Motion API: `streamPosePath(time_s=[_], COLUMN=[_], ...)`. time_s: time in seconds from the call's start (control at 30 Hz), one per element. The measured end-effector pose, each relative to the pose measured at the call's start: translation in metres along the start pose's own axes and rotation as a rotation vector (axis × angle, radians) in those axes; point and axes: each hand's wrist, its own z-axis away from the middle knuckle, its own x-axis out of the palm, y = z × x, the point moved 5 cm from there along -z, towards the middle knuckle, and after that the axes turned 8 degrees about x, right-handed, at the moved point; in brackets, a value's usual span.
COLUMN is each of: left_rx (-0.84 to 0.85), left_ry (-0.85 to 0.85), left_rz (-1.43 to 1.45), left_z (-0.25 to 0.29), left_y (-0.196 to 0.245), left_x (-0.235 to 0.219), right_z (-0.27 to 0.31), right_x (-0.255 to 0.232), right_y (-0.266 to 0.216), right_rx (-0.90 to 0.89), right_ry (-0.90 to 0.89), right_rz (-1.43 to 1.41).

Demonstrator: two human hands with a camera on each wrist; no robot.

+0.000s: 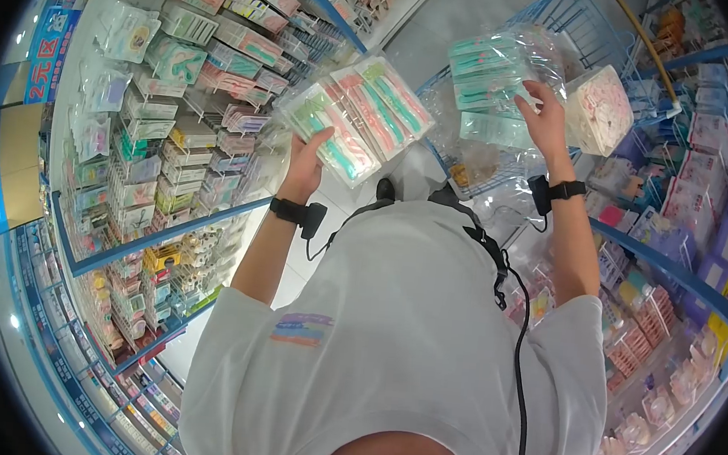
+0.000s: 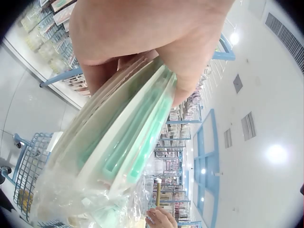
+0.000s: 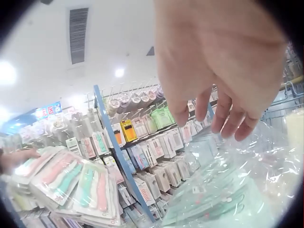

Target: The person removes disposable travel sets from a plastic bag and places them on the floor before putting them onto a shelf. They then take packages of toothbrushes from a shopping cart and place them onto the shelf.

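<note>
In the head view my left hand [image 1: 305, 165] grips a stack of flat clear packs [image 1: 373, 117] holding pink and green long-handled items on white backing. The thumb lies on top of the stack; the left wrist view shows the packs [image 2: 126, 126] edge-on, several layers thick. My right hand [image 1: 546, 122] hovers beside a clear plastic bag of teal packs [image 1: 490, 88]. Seen from the right wrist, its fingers [image 3: 228, 118] hang loosely above the crinkled bag [image 3: 228, 190] and hold nothing.
A blue wire shopping cart [image 1: 560, 12] stands in front, under the bag. By my right hand is a white box-shaped pack with a pink pattern [image 1: 600, 109]. Hooks of hanging packs [image 1: 167, 126] line the left shelf, and more goods [image 1: 701, 186] fill the right shelf.
</note>
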Motion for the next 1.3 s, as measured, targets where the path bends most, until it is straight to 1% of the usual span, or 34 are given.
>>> streamPosePath(time_s=[0.03, 0.13, 0.2, 0.33, 0.43, 0.47, 0.5, 0.53, 0.63, 0.67, 0.7, 0.73, 0.8, 0.93, 1.0, 1.07, 1.13, 1.3], left_rx=[-0.001, -0.006, -0.039, -0.05, -0.105, -0.114, -0.131, -0.146, -0.04, -0.074, -0.118, -0.104, -0.131, -0.116, -0.119, -0.118, -0.118, -0.056], left_ry=[0.002, -0.02, -0.058, -0.045, -0.178, -0.207, -0.198, -0.186, -0.14, -0.132, -0.13, -0.123, -0.12, -0.079, -0.011, 0.003, 0.017, 0.03], left_rz=[-0.001, 0.001, 0.047, 0.049, 0.122, 0.126, 0.13, 0.134, 0.184, 0.215, 0.247, 0.253, 0.267, 0.287, 0.301, 0.325, 0.352, 0.402], left_z=[0.0, 0.001, 0.002, 0.01, 0.008, 0.006, 0.004, 0.005, 0.005, 0.008, 0.01, 0.009, 0.013, 0.016, 0.017, 0.018, 0.018, 0.02], left_y=[0.0, 0.001, -0.002, 0.005, -0.004, -0.009, -0.012, -0.015, -0.007, -0.004, -0.004, -0.002, -0.003, 0.002, 0.003, 0.003, 0.002, 0.008], left_x=[0.0, 0.0, -0.001, 0.002, -0.006, -0.012, -0.021, -0.027, -0.022, -0.02, -0.018, -0.021, -0.026, -0.037, -0.045, -0.053, -0.064, -0.083], right_z=[0.002, 0.005, 0.002, 0.001, 0.003, 0.006, 0.007, 0.006, 0.012, 0.016, 0.02, 0.023, 0.028, 0.033, 0.037, 0.041, 0.045, 0.057], right_x=[-0.001, -0.009, -0.011, -0.006, 0.0, 0.0, 0.002, 0.004, 0.016, 0.019, 0.022, 0.025, 0.028, 0.033, 0.035, 0.034, 0.035, 0.038], right_y=[-0.005, -0.014, -0.011, -0.003, -0.003, -0.003, -0.006, -0.01, -0.024, -0.029, -0.03, -0.035, -0.037, -0.035, -0.031, -0.033, -0.034, -0.029], right_rx=[-0.013, -0.002, 0.005, 0.016, -0.058, -0.055, -0.07, -0.151, -0.218, -0.247, -0.246, -0.241, -0.227, -0.201, -0.219, -0.234, -0.178, -0.189], right_ry=[-0.03, -0.03, -0.031, -0.054, -0.054, -0.06, -0.067, -0.093, -0.193, -0.199, -0.209, -0.221, -0.248, -0.289, -0.284, -0.281, -0.301, -0.301], right_rz=[0.01, 0.019, 0.015, 0.035, 0.048, 0.053, 0.041, 0.072, 0.152, 0.177, 0.172, 0.171, 0.185, 0.227, 0.216, 0.205, 0.188, 0.179])
